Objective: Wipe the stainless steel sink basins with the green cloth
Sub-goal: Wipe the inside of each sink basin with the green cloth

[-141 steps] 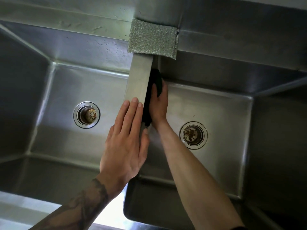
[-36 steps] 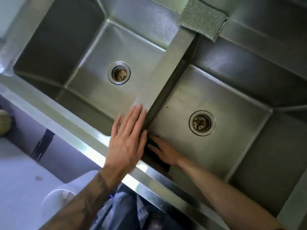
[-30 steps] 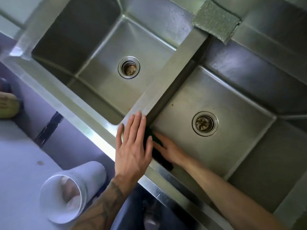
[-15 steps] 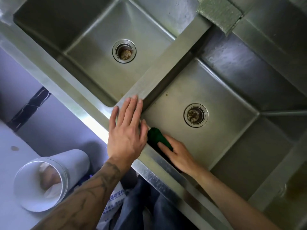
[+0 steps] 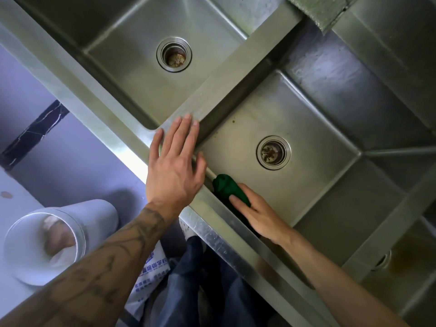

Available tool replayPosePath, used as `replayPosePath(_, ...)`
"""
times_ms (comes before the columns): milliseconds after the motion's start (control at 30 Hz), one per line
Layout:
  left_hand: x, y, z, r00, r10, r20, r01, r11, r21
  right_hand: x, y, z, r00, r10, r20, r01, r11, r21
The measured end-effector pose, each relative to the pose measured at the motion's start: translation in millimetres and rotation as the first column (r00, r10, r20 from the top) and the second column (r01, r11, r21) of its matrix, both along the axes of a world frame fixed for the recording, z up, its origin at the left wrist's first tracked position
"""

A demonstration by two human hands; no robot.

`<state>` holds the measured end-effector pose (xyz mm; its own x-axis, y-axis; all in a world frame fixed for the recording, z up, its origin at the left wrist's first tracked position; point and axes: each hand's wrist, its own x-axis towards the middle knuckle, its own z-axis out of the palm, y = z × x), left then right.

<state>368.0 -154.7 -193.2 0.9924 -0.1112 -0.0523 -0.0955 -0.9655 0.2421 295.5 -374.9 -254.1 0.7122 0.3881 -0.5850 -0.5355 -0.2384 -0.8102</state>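
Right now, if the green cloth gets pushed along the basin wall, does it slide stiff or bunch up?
Probably bunches: the green cloth is crumpled into a soft wad under the flat fingers of the right hand. Likely light and limp if lifted. It should slide easily on the smooth steel basin.

Left hand point(image 5: 175, 166) flat, palm down, fingers straight and close together; right hand point(image 5: 257, 215) palm down, fingers outstretched.
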Motion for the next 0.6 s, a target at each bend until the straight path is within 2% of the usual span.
replayPosePath(67,0.1,-0.8,-1.3,1.0,0.002,0.003,-0.002,1.0,0.007,9.6,1.2,-8.4,0.998,0.05,-0.04,-0.052,0.998,-0.046)
replayPosePath(133,0.6,-0.5,-2.5,1.0,0.004,0.007,-0.004,1.0,0.011,21.3,6.9,-23.1,0.99,0.118,-0.076,-0.13,0.974,-0.185)
replayPosePath(200,-0.3,0.2,-3.2,1.0,0.012,0.024,-0.012,1.0,0.014,21.7,11.0,-34.2,0.985,0.145,-0.093,-0.164,0.955,-0.246)
replayPosePath(400,-0.7,-1.3,-0.9,1.0,0.011,0.027,-0.012,0.999,0.032,-10.9,-10.0,-13.1,0.999,0.034,0.032,-0.033,0.999,-0.026)
replayPosePath(467,-3.1,-4.0,3.5,1.0,0.025,0.014,-0.026,0.998,0.053,-6.4,-7.7,-13.7,0.998,0.06,0.033,-0.058,0.997,-0.053)
replayPosePath(600,-32.3,-32.1,12.7,0.993,0.107,-0.043,-0.105,0.993,0.046,11.0,7.3,-23.6,0.995,0.081,-0.066,-0.092,0.98,-0.178)
